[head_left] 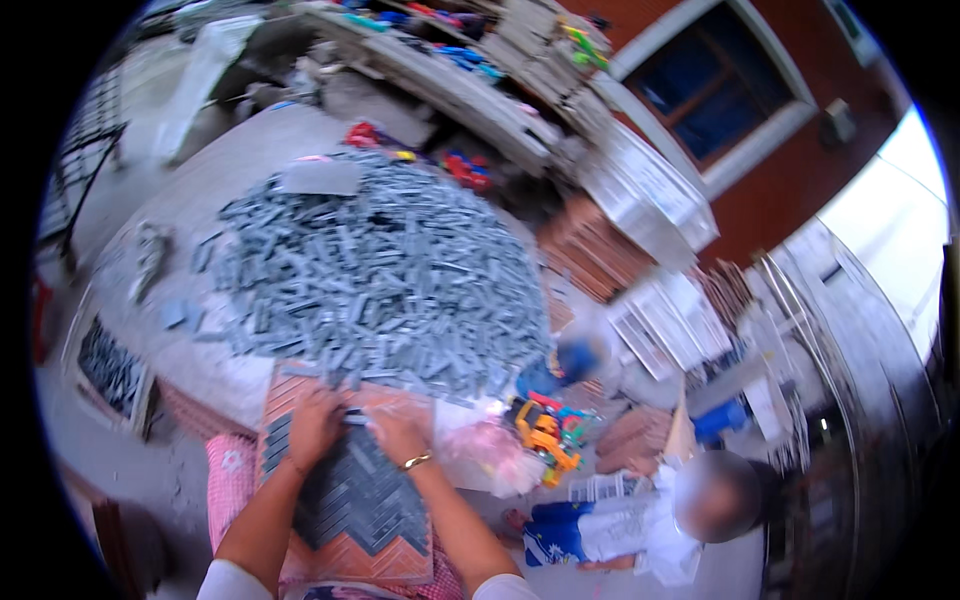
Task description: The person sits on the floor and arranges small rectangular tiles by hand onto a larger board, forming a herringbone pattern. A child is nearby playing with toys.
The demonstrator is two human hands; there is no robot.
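Note:
An orange tray with a zigzag mould pattern (350,563) rests across my lap, tilted toward me. Dark grey strip tiles (362,492) fill much of it in a herringbone layout. My left hand (317,425) is over the tray's upper part, its fingers bent downward onto the grey strips; what they pinch is hidden. Just right of it, my right hand (400,432) reaches in with a gold band on the wrist, its fingers blurred. A short pale strip shows between the two hands. Beyond them a big heap of loose grey strips (390,270) touches the tray's far end.
The heap lies on a pale table (130,225). At left is a crate (145,415) of grey strips. A child (640,525) is close on my right, by colourful toys (545,440) and a pink plastic bag (490,455). Stacked brown trays (595,250) stand further back.

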